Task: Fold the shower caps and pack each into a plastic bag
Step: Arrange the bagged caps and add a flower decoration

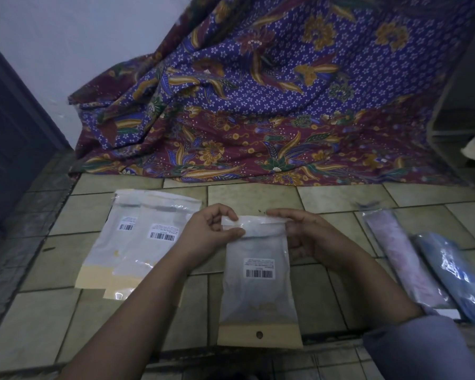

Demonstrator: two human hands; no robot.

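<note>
Count, left to right: plastic bags 3, long folded bundles 2, hands 2. At far left a dark door panel (pixel 8 149) meets the tiled floor (pixel 47 319). Two filled bags lie flat on the tiles, the second bag (pixel 148 259) overlapping the right edge of the first bag (pixel 102 248). Each carries one barcode label and has its long axis running away from the person with a slight lean, flap end far and beige card end near. Next comes the left hand (pixel 211 231), thumb and fingers pinching the left end of the flap of the third bag (pixel 258 294). This bag sits centre, directly in front of the person. Its long axis runs near to far, with the clear flap at the far end and the beige card end with one punched hole nearest the person. One barcode label (pixel 259 267) faces up. The contents are pale and too blurred to make out, and I cannot tell whether the near end rests on the tiles. The right hand (pixel 310 237) grips the right end of the flap, forefinger laid along the top edge and other fingers curled behind the bag. Right of it lie one pink bundle (pixel 403 256) and one blue bundle (pixel 455 272) side by side, both glossy, with long axes slanting from far-left to near-right. A patterned cloth (pixel 285 91) hangs behind everything.
</note>
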